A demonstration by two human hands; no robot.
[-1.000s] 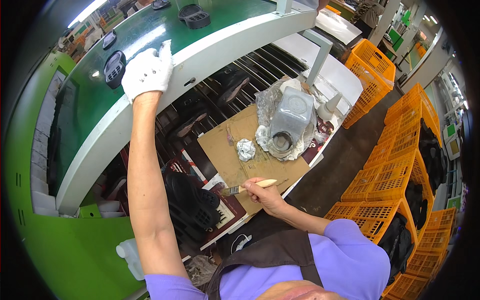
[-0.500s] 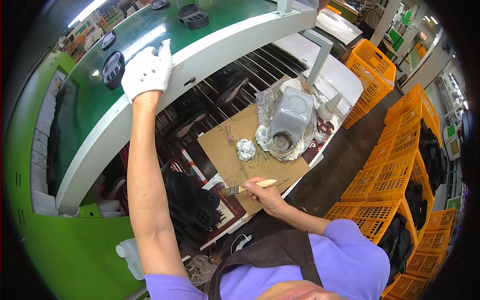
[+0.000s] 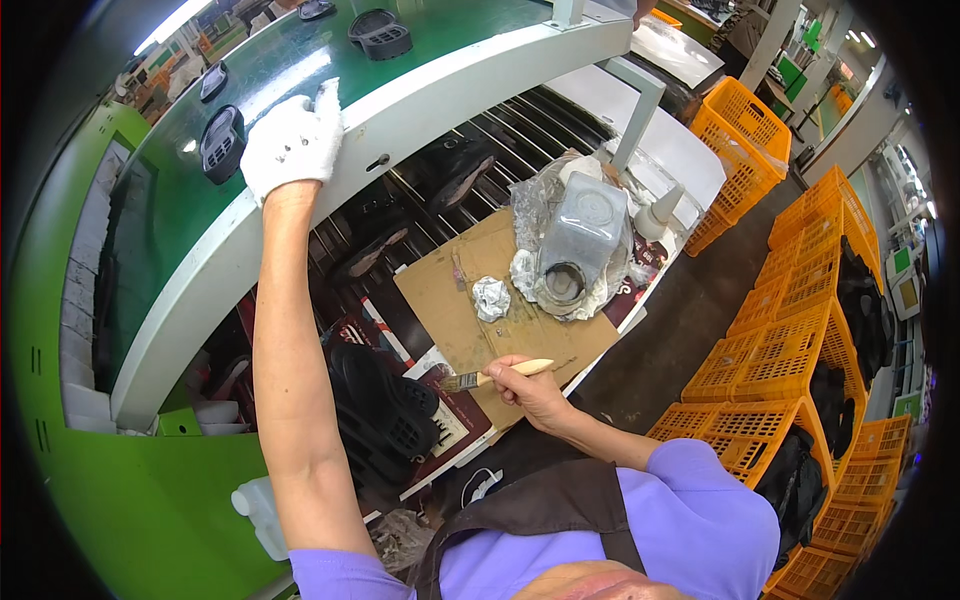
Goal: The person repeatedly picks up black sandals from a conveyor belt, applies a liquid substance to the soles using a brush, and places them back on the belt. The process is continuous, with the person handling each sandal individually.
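My left hand (image 3: 291,146), in a white glove, rests at the near edge of the green conveyor belt (image 3: 290,60), thumb apart from the fingers and nothing seen in it. Just left of it lies a black shoe sole (image 3: 222,144); another sole (image 3: 380,35) sits farther right on the belt. My bare right hand (image 3: 532,392) grips a flat paintbrush (image 3: 520,368) by its pale wooden handle, bristles pointing left. The brush is over the near edge of a stained cardboard sheet (image 3: 440,275). A crumpled white wad (image 3: 491,298) lies on this cardboard.
A cut-open, plastic-wrapped grey container (image 3: 585,225) stands on the cardboard beside a white nozzle bottle (image 3: 655,215). Dark shoes (image 3: 465,180) lie on the rack under the belt's pale frame (image 3: 420,110). Black soles (image 3: 385,410) are piled nearer me. Orange crates (image 3: 750,365) line the right side.
The soles on the belt have shifted slightly to the left. Both hands and the paintbrush stay almost where they were.
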